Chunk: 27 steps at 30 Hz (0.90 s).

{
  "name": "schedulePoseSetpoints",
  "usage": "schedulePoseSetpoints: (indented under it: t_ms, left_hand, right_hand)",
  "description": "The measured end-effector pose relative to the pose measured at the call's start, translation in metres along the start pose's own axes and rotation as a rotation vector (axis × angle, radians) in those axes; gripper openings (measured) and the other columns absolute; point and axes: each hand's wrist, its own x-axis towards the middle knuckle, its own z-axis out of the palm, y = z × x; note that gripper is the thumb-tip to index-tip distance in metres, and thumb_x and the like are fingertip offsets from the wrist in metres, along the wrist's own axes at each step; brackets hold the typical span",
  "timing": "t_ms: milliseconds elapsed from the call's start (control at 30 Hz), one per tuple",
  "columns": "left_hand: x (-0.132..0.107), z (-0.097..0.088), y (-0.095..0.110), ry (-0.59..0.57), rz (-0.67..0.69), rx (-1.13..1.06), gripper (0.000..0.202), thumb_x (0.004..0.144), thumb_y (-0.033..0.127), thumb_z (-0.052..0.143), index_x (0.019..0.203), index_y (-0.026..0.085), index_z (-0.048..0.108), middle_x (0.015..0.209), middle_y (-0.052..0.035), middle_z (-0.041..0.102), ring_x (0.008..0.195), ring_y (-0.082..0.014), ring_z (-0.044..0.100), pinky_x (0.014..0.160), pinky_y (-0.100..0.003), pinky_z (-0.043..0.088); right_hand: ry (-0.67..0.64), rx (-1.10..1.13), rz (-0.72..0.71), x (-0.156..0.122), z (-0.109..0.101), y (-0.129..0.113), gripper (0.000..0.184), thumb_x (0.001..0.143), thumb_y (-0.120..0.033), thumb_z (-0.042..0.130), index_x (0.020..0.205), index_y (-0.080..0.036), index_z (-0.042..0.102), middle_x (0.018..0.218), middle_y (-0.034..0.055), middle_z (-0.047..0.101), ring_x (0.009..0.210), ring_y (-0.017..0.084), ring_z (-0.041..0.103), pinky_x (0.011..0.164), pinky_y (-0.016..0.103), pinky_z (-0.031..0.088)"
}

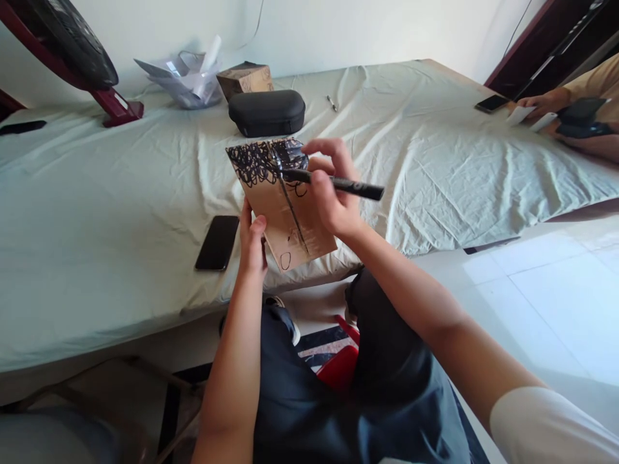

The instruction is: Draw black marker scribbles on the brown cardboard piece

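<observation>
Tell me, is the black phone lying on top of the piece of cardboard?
No, the black phone lies on the sheet-covered table to the left of the cardboard, which the left hand holds up.

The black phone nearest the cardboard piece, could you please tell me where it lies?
The black phone lies flat on the sheet-covered table, just left of the left hand holding the cardboard piece.

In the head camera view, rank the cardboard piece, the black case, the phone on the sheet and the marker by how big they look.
1. cardboard piece, held by the left hand, closest to the camera, so its lead is unsure
2. black case
3. phone
4. marker, in the right hand
</observation>
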Motion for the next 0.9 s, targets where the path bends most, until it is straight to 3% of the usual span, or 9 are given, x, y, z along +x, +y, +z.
schedulePoseSetpoints:
  t_ms: [100, 267, 533, 667, 833, 900]
  left_hand:
    - [-0.001, 0.006, 0.005, 0.004, -0.017, -0.033, 0.084, 0.087, 0.075, 0.089, 0.158, 0.034, 0.070, 0.166, -0.0117, 0.071, 0.166, -0.0408, 0.060, 0.133, -0.055, 0.053]
    - [-0.001, 0.005, 0.006, -0.004, -0.020, -0.031, 0.085, 0.087, 0.075, 0.089, 0.160, 0.035, 0.069, 0.168, -0.0102, 0.070, 0.164, -0.0413, 0.060, 0.131, -0.054, 0.056]
    - [-0.001, -0.005, 0.000, -0.020, -0.015, 0.022, 0.087, 0.090, 0.078, 0.085, 0.165, 0.037, 0.066, 0.170, -0.0090, 0.067, 0.168, -0.0417, 0.056, 0.133, -0.056, 0.054]
    - [-0.001, -0.008, -0.001, -0.046, -0.017, 0.045, 0.086, 0.094, 0.078, 0.082, 0.167, 0.037, 0.064, 0.170, -0.0107, 0.067, 0.169, -0.0421, 0.055, 0.133, -0.057, 0.054]
    - [0.001, -0.011, -0.002, -0.042, -0.005, 0.061, 0.087, 0.093, 0.081, 0.081, 0.166, 0.037, 0.065, 0.170, -0.0103, 0.067, 0.169, -0.0419, 0.055, 0.137, -0.058, 0.050]
    - [0.002, -0.011, -0.001, -0.039, -0.002, 0.068, 0.088, 0.091, 0.082, 0.081, 0.165, 0.037, 0.067, 0.168, -0.0103, 0.069, 0.169, -0.0416, 0.055, 0.138, -0.058, 0.048]
  right_hand:
    - [-0.076, -0.203, -0.105, 0.003, 0.003, 0.009, 0.045, 0.116, -0.065, 0.051, 0.115, -0.026, 0.073, 0.095, 0.0047, 0.077, 0.081, 0.022, 0.069, 0.081, 0.040, 0.059]
    - [-0.165, -0.233, -0.301, 0.008, 0.004, 0.021, 0.044, 0.119, -0.046, 0.047, 0.127, -0.018, 0.080, 0.107, 0.0058, 0.085, 0.098, 0.021, 0.077, 0.092, 0.040, 0.057]
    - [-0.256, -0.381, -0.221, 0.007, 0.004, 0.014, 0.032, 0.113, -0.042, 0.051, 0.120, -0.024, 0.077, 0.100, 0.0049, 0.079, 0.093, 0.024, 0.070, 0.095, 0.044, 0.052]
    - [-0.172, -0.373, -0.260, 0.006, 0.007, 0.016, 0.034, 0.112, -0.040, 0.045, 0.108, -0.023, 0.074, 0.092, 0.0025, 0.073, 0.091, 0.023, 0.070, 0.094, 0.044, 0.051]
    - [-0.237, -0.337, -0.288, 0.006, 0.008, 0.017, 0.036, 0.115, -0.043, 0.050, 0.120, -0.022, 0.078, 0.099, 0.0022, 0.077, 0.095, 0.022, 0.071, 0.096, 0.043, 0.053]
    - [-0.195, -0.266, -0.250, 0.006, 0.007, 0.018, 0.039, 0.117, -0.049, 0.052, 0.119, -0.022, 0.080, 0.097, 0.0022, 0.077, 0.089, 0.021, 0.071, 0.096, 0.043, 0.056]
